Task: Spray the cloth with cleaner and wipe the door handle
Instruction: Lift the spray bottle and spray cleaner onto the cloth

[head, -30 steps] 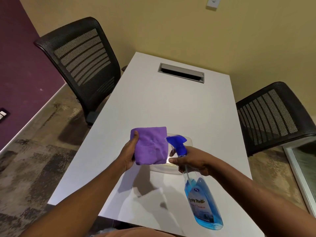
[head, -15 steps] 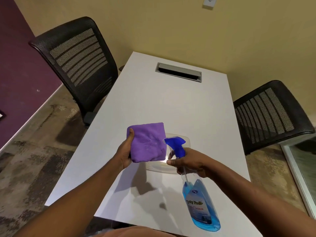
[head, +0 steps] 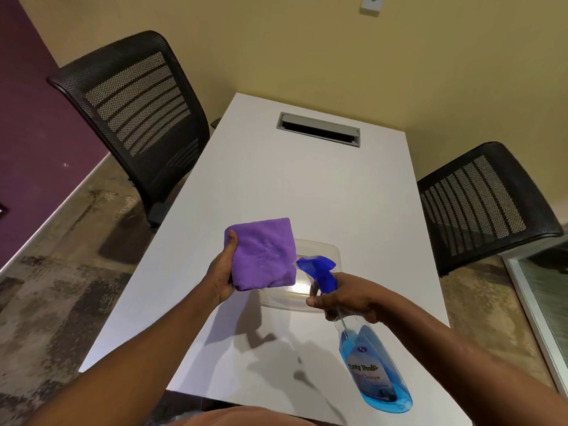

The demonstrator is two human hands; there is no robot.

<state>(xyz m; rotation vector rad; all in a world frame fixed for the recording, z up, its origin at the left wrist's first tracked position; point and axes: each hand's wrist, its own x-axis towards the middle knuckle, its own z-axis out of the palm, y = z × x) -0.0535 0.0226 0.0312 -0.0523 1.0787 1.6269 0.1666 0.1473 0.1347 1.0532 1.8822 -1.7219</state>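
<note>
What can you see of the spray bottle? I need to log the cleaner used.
The spray bottle is clear plastic with a blue trigger head and a thin dip tube inside. Blue liquid fills roughly its lower half. Its label has yellow and blue lettering, too blurred to read surely. The right hand grips its neck, holding it above the table, tilted with its base toward the person. Its nozzle points at the cloth, close to it; whether they touch is unclear.

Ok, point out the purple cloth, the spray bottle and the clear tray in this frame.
purple cloth (head: 266, 256), head view, middle of the folded face.
spray bottle (head: 373, 372), head view, on the label over the blue liquid.
clear tray (head: 333, 250), head view, far right rim.
</note>
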